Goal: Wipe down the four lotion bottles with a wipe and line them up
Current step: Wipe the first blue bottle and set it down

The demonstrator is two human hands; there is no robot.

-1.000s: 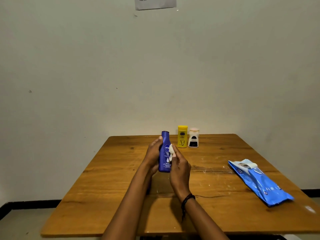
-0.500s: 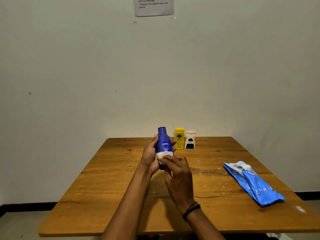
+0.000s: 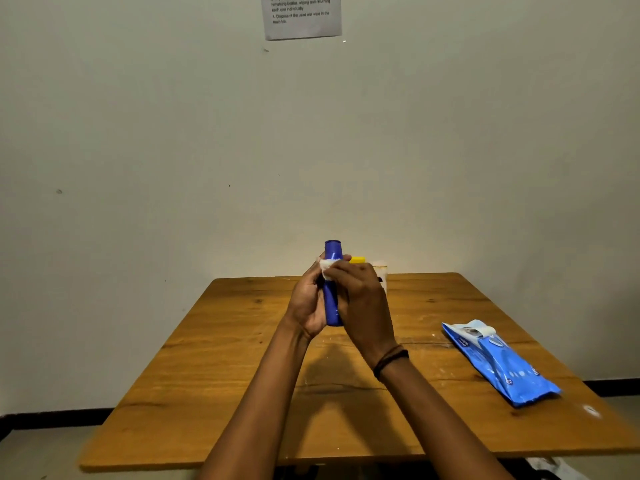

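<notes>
my left hand [image 3: 306,303] grips blue bottle [image 3: 333,292] upright above table [image 3: 221,375]; my right hand [image 3: 360,299] pinches white wipe [image 3: 327,266] against its neck.

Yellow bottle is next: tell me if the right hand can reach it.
Probably yes: the yellow bottle stands just behind the right hand, nothing visibly between. The hand is busy, though, pressing the wipe on the blue bottle.
</notes>
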